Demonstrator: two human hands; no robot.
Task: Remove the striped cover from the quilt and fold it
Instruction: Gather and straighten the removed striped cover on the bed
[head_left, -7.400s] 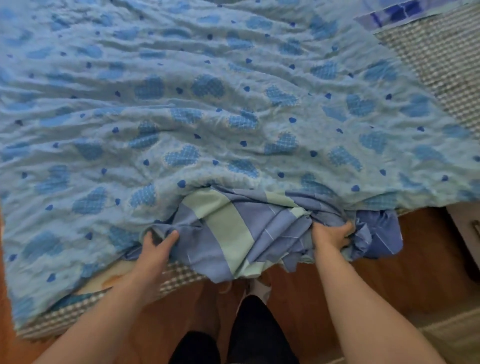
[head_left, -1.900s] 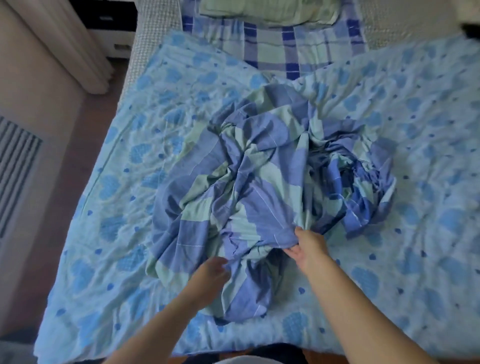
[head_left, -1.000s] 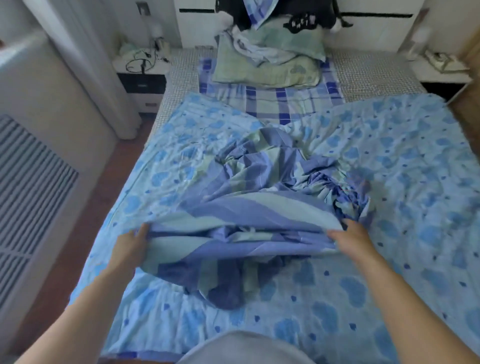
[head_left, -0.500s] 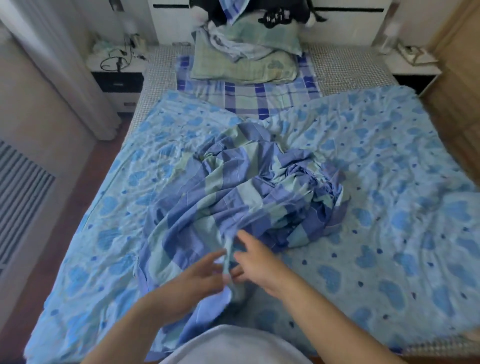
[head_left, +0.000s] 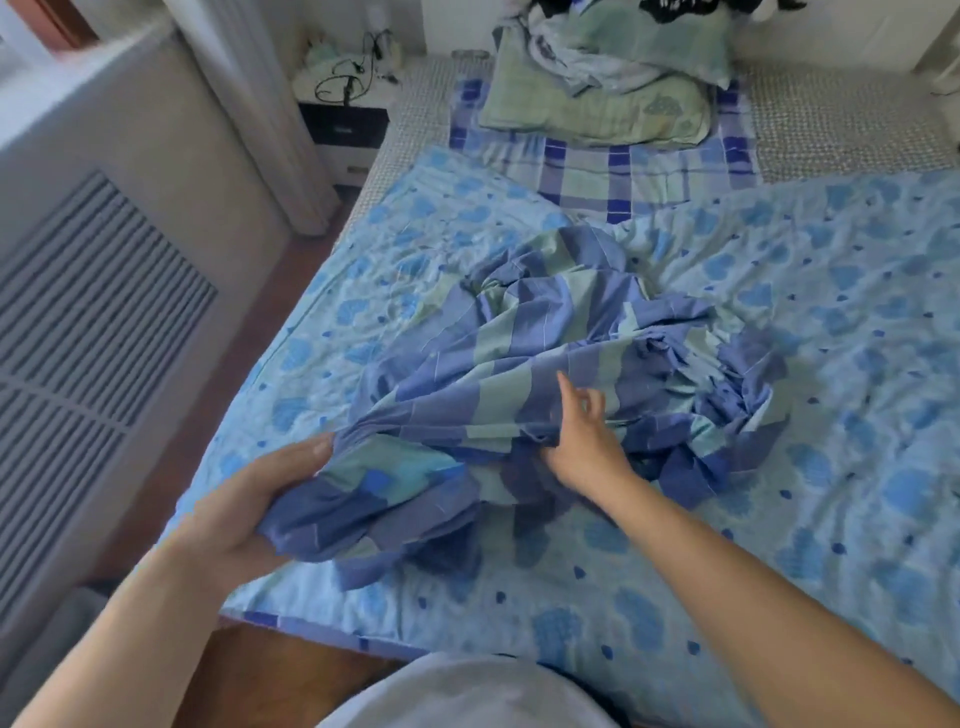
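The crumpled blue-and-green striped cotton cover (head_left: 561, 364), mid-frame on the heart-printed blue quilt (head_left: 831, 467), is being regathered: left hand (head_left: 249, 509) clamped on its edge, right hand (head_left: 582, 431) now pinching a fold, so folding is being started.

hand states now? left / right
Left hand: grips a bunched end of the striped cover.
Right hand: pinches a fold of the cover near its middle.

Soft cool daylight from upper left, brightest there. Faint shadows under striped cover (head_left: 545, 364). Slight motion blur on left hand (head_left: 249, 509). Wide-angle bending at edges.
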